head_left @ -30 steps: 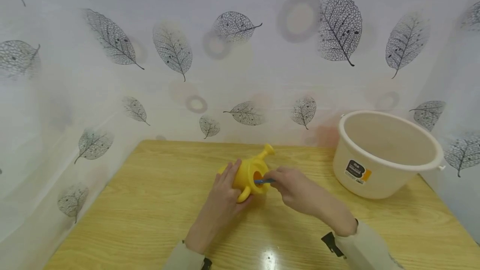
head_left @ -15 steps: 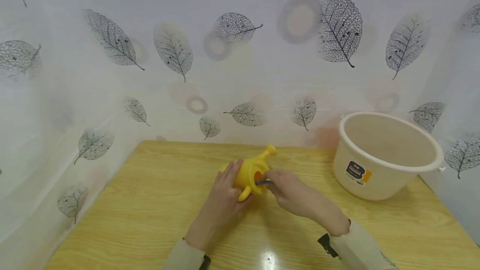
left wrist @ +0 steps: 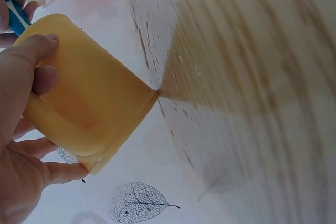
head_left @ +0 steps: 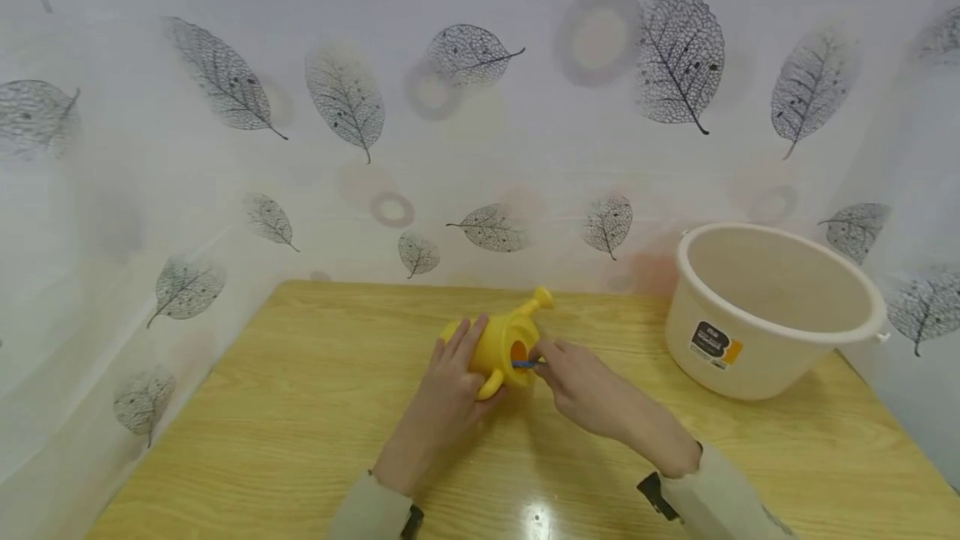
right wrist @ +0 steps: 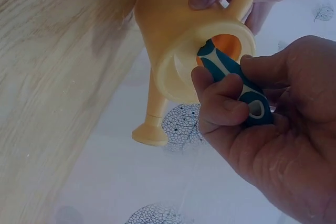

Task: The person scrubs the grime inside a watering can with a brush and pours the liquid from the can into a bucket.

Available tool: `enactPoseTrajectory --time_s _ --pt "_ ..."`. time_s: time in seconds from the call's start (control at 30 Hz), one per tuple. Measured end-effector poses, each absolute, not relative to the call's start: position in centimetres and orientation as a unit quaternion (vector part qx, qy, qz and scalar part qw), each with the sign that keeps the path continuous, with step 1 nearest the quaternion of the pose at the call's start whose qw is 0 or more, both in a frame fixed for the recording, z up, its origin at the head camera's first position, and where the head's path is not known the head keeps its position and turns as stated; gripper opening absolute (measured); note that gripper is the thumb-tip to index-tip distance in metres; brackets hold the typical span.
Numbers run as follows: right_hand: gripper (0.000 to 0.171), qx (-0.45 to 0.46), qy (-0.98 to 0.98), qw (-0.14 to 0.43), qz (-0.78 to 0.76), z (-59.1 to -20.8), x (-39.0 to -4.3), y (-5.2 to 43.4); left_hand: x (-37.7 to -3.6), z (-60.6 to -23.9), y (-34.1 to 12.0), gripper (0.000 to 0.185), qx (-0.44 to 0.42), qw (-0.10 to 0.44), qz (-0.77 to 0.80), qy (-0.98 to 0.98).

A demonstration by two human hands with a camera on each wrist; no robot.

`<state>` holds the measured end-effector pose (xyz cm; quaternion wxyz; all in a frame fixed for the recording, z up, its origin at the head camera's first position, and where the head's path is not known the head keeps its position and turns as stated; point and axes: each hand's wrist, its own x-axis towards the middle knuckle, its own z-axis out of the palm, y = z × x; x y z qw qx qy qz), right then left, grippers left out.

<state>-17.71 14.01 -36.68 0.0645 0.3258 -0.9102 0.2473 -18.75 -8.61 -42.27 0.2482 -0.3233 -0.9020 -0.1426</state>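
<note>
Pale wooden table (head_left: 300,407), grain running left to right, glossy patch of reflected light near the front edge. Behind and on both sides, white sheeting (head_left: 525,107) printed with grey skeleton leaves and faint rings. At the right rear corner of the table, a cream plastic tub (head_left: 772,307) bearing a small label.

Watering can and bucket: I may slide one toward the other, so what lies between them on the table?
In the head view, only bare table separates the watering can from the bucket.
</note>
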Motion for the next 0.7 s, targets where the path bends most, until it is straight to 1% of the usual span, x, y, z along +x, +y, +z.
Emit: enactPoseTrajectory --time_s 0.4,0.5,0.7 --pt "0.01 0.325 -0.91 0.081 0.244 -35.4 -17.0 14.5 -18.7 -42.2 -8.9 0.046 -0.313 0.237 -0.163 -0.905" --pt "0.011 0.325 -0.909 0.079 0.248 -35.4 -17.1 14.5 -18.7 -42.2 -9.0 0.045 -0.311 0.233 -0.169 -0.906" --pt "0.01 0.336 -0.904 0.096 0.246 -35.9 -17.4 14.3 -18.7 -42.3 -9.1 0.044 -0.31 0.233 -0.173 -0.905"
